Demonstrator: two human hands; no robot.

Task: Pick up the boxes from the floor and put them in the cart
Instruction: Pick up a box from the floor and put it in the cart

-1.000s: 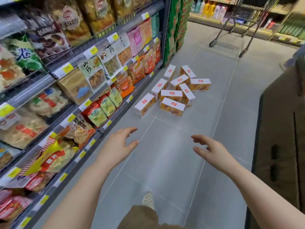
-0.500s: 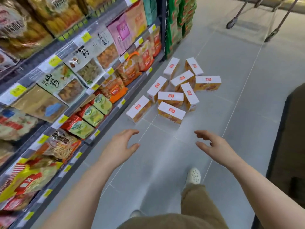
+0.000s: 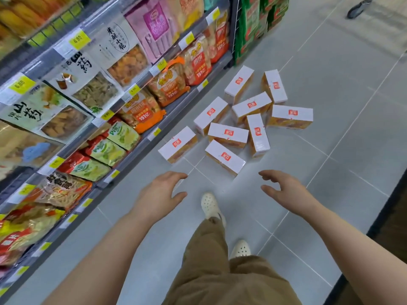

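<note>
Several white-topped boxes with orange sides and a red label lie scattered on the grey tiled floor; the nearest box is just ahead of my hands, another box lies to its left. My left hand hovers with relaxed fingers, holding nothing, short of the boxes. My right hand is also held out, fingers loosely spread and empty, to the right of the nearest box. Only one wheel of the cart shows at the top right.
A shelf unit stocked with snack bags runs along the left of the aisle. A dark display unit borders the right edge. My leg and white shoe stand between my hands.
I have walked closer to the boxes and my view has tilted down. The cart has slid almost out of the top of the view. Both hands stay empty.
</note>
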